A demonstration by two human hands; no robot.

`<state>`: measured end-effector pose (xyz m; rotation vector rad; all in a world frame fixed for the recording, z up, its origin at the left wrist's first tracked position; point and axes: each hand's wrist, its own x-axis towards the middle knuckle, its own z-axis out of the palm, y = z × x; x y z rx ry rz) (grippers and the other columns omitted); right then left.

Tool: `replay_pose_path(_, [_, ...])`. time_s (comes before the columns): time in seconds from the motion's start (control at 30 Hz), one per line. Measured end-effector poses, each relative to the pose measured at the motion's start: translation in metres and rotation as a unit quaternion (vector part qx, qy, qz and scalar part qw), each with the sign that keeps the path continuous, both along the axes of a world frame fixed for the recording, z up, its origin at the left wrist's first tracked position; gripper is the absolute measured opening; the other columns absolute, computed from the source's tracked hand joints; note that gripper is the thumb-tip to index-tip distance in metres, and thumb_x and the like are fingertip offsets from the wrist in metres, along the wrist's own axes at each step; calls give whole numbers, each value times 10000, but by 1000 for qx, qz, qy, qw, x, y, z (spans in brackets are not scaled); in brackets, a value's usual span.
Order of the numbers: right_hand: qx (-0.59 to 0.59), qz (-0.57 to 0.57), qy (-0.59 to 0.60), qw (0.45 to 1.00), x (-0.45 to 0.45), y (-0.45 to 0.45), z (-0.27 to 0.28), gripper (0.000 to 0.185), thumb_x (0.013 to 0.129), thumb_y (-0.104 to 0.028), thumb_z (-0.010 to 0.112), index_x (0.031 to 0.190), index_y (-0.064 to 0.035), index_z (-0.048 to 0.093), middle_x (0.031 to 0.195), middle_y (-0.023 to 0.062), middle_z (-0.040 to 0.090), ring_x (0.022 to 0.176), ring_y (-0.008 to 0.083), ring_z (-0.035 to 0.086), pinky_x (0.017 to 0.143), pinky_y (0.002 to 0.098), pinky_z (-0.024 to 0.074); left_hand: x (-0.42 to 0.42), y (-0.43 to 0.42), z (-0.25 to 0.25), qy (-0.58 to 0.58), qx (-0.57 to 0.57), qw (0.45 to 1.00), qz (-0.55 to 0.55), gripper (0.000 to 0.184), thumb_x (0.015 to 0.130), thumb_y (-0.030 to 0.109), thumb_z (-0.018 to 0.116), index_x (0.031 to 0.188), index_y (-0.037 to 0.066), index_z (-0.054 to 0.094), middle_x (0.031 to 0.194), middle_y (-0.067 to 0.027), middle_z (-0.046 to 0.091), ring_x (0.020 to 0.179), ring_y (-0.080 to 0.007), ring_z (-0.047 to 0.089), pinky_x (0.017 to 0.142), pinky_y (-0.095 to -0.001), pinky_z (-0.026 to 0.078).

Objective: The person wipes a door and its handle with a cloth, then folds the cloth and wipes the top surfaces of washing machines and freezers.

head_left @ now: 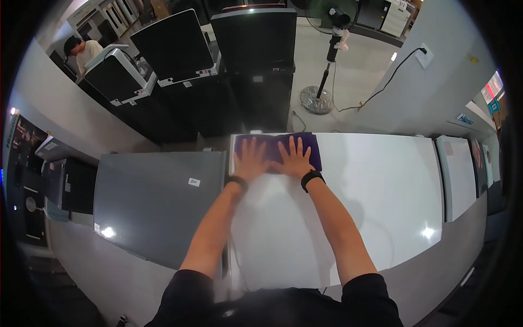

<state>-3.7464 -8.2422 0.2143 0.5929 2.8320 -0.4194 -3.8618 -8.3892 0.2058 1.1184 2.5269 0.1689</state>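
Observation:
A folded purple cloth (272,140) lies at the far edge of a glossy white appliance top (381,185). My left hand (252,161) rests flat on the cloth's left part with its fingers spread, slightly blurred. Beside it, my right hand (295,160) is spread flat over the cloth's right part. The thumbs point toward each other and nearly meet. Each wrist wears a dark band. Both arms reach forward over the white surface.
To the left stands a grey appliance (158,180) with a small label. Black-panelled units (253,41) rise beyond the far edge, near a standing fan (331,54) and its cord. Another white unit (456,177) is at right. A person (87,52) bends at far left.

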Motion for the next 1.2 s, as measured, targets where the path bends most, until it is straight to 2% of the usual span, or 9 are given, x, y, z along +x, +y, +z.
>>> replay_pose_path(0.27, [12, -19, 32, 999, -13, -3, 5, 839, 894, -690, 383, 1533, -174, 213, 1594, 214, 67, 1466, 432, -16, 1120, 662, 43, -17, 9, -5, 2, 11, 1000, 8, 748, 904, 538, 439, 1542, 246, 180, 1627, -74, -17, 1485, -334, -88, 1105, -686, 45])
replay_pose_path(0.43, [24, 3, 15, 1000, 8, -27, 5, 794, 913, -647, 382, 1534, -181, 214, 1594, 211, 72, 1469, 424, -7, 1125, 652, 47, -9, -39, 12, -69, 4, 997, 26, 736, 915, 564, 430, 1543, 299, 154, 1627, -60, -45, 1484, -315, -109, 1101, -681, 140])
replay_pose_path(0.53, [9, 21, -6, 1000, 28, -51, 18, 792, 919, -636, 374, 1537, -172, 201, 1595, 209, 65, 1470, 422, -15, 1127, 649, 47, 22, -62, 5, -28, -21, 999, 42, 737, 912, 562, 431, 1542, 295, 158, 1627, -60, -44, 1484, -314, -111, 1096, -690, 136])
replay_pose_path(0.6, [17, 33, -9, 999, 48, -62, 9, 794, 921, -635, 368, 1540, -168, 194, 1597, 206, 60, 1470, 419, -17, 1127, 648, 47, 49, -78, -1, -24, 8, 998, 63, 741, 908, 576, 431, 1540, 292, 166, 1626, -67, -39, 1483, -323, -108, 1080, -709, 145])
replay_pose_path(0.63, [19, 41, -37, 998, 56, -66, 6, 824, 913, -674, 335, 1556, -214, 102, 1609, 179, -24, 1471, 411, -58, 1134, 626, 22, 62, -87, -2, -27, 19, 997, 69, 744, 907, 583, 430, 1539, 293, 168, 1626, -69, -38, 1483, -325, -107, 1077, -713, 147])
replay_pose_path(0.73, [18, 49, -2, 999, 94, -87, 1, 791, 926, -637, 357, 1543, -176, 177, 1603, 186, 53, 1475, 401, -6, 1128, 648, 50, 99, -114, 5, -35, 27, 997, 65, 747, 905, 601, 428, 1537, 299, 170, 1625, -72, -32, 1482, -330, -103, 1068, -721, 155])
replay_pose_path(0.97, [14, 41, 9, 999, 166, -144, -4, 796, 922, -631, 383, 1543, -175, 182, 1603, 183, 53, 1474, 399, -4, 1130, 646, 57, 167, -165, 19, -53, 2, 996, 71, 750, 909, 596, 441, 1539, 306, 154, 1626, -56, -44, 1481, -329, -111, 1061, -721, 167])
replay_pose_path(1.2, [3, 41, 25, 999, 223, -193, 3, 791, 911, -619, 410, 1536, -171, 223, 1600, 186, 72, 1471, 412, 4, 1125, 652, 61, 212, -216, 6, -95, 18, 993, 66, 755, 917, 577, 446, 1543, 296, 132, 1624, -56, -70, 1479, -320, -132, 1062, -716, 171])
